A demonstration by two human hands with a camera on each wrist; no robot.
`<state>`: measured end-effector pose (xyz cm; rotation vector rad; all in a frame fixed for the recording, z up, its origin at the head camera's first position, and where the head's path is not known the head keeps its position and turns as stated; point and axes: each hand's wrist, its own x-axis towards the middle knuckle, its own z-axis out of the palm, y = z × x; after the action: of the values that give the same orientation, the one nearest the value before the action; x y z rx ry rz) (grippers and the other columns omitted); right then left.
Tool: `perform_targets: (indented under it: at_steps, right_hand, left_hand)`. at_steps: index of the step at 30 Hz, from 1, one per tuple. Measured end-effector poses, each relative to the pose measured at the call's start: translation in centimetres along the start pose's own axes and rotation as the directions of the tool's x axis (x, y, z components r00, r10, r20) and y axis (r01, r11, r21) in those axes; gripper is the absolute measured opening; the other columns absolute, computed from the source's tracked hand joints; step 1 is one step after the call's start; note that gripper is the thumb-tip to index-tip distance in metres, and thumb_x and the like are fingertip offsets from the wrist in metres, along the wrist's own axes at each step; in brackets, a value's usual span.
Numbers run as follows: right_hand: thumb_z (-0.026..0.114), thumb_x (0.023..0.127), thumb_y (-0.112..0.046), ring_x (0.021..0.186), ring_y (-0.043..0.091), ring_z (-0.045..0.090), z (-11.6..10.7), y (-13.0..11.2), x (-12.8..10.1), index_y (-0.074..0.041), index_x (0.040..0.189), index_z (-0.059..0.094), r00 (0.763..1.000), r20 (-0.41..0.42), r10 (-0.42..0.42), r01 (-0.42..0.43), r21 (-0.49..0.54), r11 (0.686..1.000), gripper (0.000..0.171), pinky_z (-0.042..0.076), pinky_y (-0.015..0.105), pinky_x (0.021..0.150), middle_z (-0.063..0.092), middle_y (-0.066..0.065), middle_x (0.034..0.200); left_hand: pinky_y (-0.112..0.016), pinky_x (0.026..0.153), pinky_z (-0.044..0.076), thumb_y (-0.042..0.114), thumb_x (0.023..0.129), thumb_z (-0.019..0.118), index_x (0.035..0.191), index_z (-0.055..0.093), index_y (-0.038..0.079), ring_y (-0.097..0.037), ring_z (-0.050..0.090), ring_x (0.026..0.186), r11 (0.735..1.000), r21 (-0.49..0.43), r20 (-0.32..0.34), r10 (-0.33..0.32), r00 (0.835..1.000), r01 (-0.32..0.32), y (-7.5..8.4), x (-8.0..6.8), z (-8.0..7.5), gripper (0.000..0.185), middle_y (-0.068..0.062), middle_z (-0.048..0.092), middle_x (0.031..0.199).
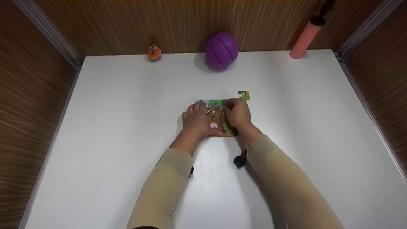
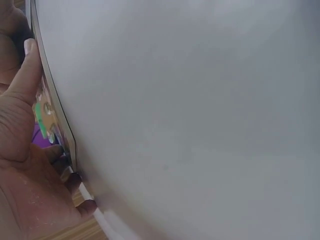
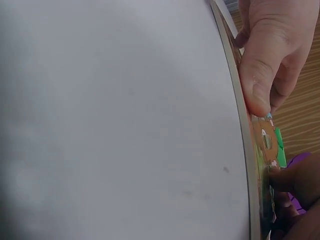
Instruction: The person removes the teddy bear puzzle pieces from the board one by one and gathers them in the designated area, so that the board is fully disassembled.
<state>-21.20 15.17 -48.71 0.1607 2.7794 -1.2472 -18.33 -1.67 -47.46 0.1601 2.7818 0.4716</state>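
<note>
Across my white table (image 1: 127, 127), a purple ball (image 1: 221, 50), a small orange toy (image 1: 154, 52) and a pink tube (image 1: 304, 38) stood along the wooden wall.

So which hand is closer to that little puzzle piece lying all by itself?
The right hand. It rests on the puzzle just below the loose piece, while the left hand presses the puzzle's far side, farther from the piece.

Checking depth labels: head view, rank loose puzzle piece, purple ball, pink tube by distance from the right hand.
1. loose puzzle piece, just beyond the right hand.
2. purple ball, at the back wall, centre.
3. pink tube, back right corner.
</note>
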Motion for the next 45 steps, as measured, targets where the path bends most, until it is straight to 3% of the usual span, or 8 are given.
perform_targets:
  at_steps: [10, 14, 16, 22, 26, 40, 45]
  right_hand:
    - [0.067, 0.103, -0.006, 0.101, 0.023, 0.062, -0.7, 0.5, 0.3, -0.002, 0.121, 0.076, 0.999, -0.047, 0.019, -0.011, 0.162, 0.987, 0.02, 0.056, 0.037, 0.085, 0.069, 0.014, 0.111]
    - [0.067, 0.103, -0.006, 0.101, 0.021, 0.059, -1.6, 1.0, 0.1, -0.003, 0.12, 0.075, 0.996, -0.05, 0.078, -0.06, 0.301, 0.952, 0.019, 0.056, 0.033, 0.08, 0.062, 0.012, 0.114]
    - [0.066, 0.105, -0.007, 0.102, 0.02, 0.057, -2.3, 1.5, 0.1, -0.004, 0.123, 0.073, 0.995, -0.057, 0.086, -0.064, 0.324, 0.944, 0.02, 0.056, 0.03, 0.079, 0.059, 0.011, 0.117]
    - [0.065, 0.106, -0.01, 0.103, 0.021, 0.054, -4.8, 3.0, 0.4, -0.004, 0.127, 0.074, 0.991, -0.132, 0.033, -0.01, 0.174, 0.985, 0.024, 0.048, 0.03, 0.082, 0.062, 0.012, 0.12]
    - [0.065, 0.105, -0.009, 0.106, 0.022, 0.055, -6.2, 4.0, 0.8, -0.004, 0.127, 0.075, 0.986, -0.162, 0.041, -0.02, 0.131, 0.991, 0.025, 0.046, 0.032, 0.086, 0.063, 0.013, 0.122]
    - [0.069, 0.101, -0.005, 0.108, 0.019, 0.053, -9.5, 7.7, 2.7, -0.001, 0.129, 0.074, 0.957, -0.239, 0.163, -0.103, 0.245, 0.964, 0.028, 0.049, 0.026, 0.086, 0.061, 0.012, 0.122]
    - [0.065, 0.104, -0.006, 0.108, 0.02, 0.054, -10.3, 8.4, 3.2, -0.001, 0.132, 0.071, 0.96, -0.222, 0.169, -0.128, 0.19, 0.974, 0.029, 0.05, 0.027, 0.086, 0.062, 0.013, 0.121]
  left_hand:
    - [-0.054, 0.122, 0.024, 0.073, 0.07, 0.088, 0.169, 0.016, 0.006, -0.031, 0.018, 0.158, 1.0, 0.005, 0.007, -0.001, 1.0, 0.001, -0.1, -0.1, 0.0, 0.14, -0.01, 0.018, 0.174]
    - [-0.053, 0.123, 0.024, 0.075, 0.069, 0.087, 0.169, 0.016, 0.006, -0.032, 0.018, 0.158, 1.0, -0.004, 0.013, -0.003, 1.0, 0.003, 0.0, -0.2, 0.0, 0.141, -0.009, 0.017, 0.175]
    - [-0.053, 0.122, 0.024, 0.076, 0.069, 0.086, 0.169, 0.016, 0.007, -0.032, 0.018, 0.158, 1.0, -0.002, 0.012, -0.002, 1.0, 0.002, 0.1, -0.2, 0.0, 0.141, -0.009, 0.017, 0.175]
    - [-0.053, 0.121, 0.025, 0.077, 0.072, 0.083, 0.169, 0.016, 0.008, -0.031, 0.016, 0.159, 1.0, 0.019, 0.024, -0.004, 1.0, 0.004, -0.1, -0.2, 0.0, 0.137, -0.007, 0.013, 0.176]
    - [-0.053, 0.121, 0.024, 0.076, 0.072, 0.085, 0.169, 0.014, 0.007, -0.031, 0.015, 0.159, 1.0, 0.011, 0.029, -0.009, 1.0, 0.009, -0.2, -0.3, -0.1, 0.138, -0.007, 0.012, 0.176]
    - [-0.053, 0.122, 0.024, 0.076, 0.072, 0.085, 0.169, 0.015, 0.006, -0.031, 0.015, 0.158, 1.0, 0.014, 0.03, -0.014, 0.999, 0.013, -0.2, -0.2, 0.0, 0.138, -0.008, 0.013, 0.176]
    - [-0.053, 0.121, 0.025, 0.076, 0.073, 0.084, 0.169, 0.016, 0.007, -0.031, 0.016, 0.158, 1.0, 0.017, 0.032, -0.01, 0.999, 0.01, -0.1, -0.1, 0.0, 0.136, -0.008, 0.013, 0.176]
